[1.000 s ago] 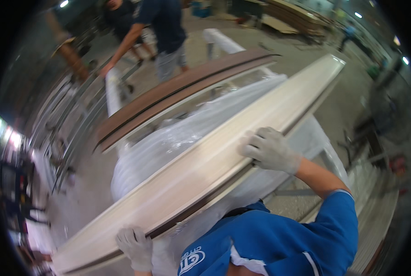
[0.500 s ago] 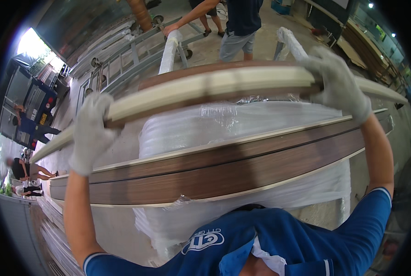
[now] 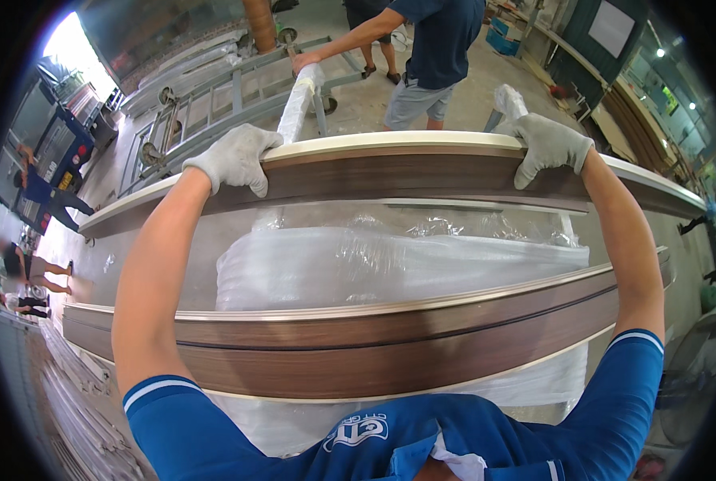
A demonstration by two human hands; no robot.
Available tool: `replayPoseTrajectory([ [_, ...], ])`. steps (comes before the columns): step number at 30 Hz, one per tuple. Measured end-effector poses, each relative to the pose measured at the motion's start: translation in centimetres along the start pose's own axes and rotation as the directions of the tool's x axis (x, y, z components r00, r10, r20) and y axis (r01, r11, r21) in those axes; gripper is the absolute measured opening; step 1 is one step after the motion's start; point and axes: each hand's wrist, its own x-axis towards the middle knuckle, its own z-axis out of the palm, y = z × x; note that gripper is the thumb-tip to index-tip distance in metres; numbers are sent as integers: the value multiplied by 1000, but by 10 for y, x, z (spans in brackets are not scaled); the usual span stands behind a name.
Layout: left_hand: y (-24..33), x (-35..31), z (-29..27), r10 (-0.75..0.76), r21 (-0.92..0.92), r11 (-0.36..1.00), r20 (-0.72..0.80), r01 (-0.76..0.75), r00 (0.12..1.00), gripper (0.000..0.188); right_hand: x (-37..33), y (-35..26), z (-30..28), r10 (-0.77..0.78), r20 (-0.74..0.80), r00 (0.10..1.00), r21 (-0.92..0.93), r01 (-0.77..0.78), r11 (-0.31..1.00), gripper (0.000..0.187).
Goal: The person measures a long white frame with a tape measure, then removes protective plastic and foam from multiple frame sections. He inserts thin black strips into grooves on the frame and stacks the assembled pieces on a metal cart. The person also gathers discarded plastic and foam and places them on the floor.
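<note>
Filling the bottom of the frame is a blue shirt [image 3: 518, 437], its sleeves reaching up both sides. Just above it lies the near board [image 3: 358, 369], brown with a dark lengthwise groove and pale edges, across white wrap [image 3: 390, 272]. Past the wrap, the far board [image 3: 398, 172] runs across the upper middle of the frame, tilted, pale edge uppermost and brown face toward the camera.

Both gloved hands grasp that far board. The left hand [image 3: 238, 159] grips it left of the middle, thumb down on the brown face; the right hand [image 3: 552, 144] does likewise right of the middle. Whether anything beneath bears the board, I cannot tell.

Behind it rise two wrapped posts [image 3: 296, 108]. A co-worker [image 3: 438, 48] in shorts stands at upper centre, one hand by the top of the left post; contact is unclear. At upper left is a grey rack [image 3: 236, 92] with wheels, and farther left a truck [image 3: 63, 152] with a person [image 3: 41, 188] beside it. Stacked boards [image 3: 643, 132] lie at upper right.
</note>
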Motion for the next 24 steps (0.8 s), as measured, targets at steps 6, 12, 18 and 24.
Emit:
replayPoseTrajectory([
  [6, -7, 51, 0, 26, -35, 999, 125, -22, 992, 63, 21, 36, 3, 154, 198, 968, 261, -204, 943, 66],
  [12, -3, 95, 1, -16, -56, 998, 231, 30, 973, 61, 45, 69, 15, 212, 363, 908, 284, -324, 902, 71],
  [18, -20, 130, 3, 28, -29, 999, 302, -20, 953, 66, 63, 115, 18, 247, 247, 937, 118, -282, 952, 73],
  [24, -41, 157, 33, -47, -98, 992, 268, 75, 962, 86, 109, 166, 29, 37, 100, 994, 213, -57, 975, 74],
])
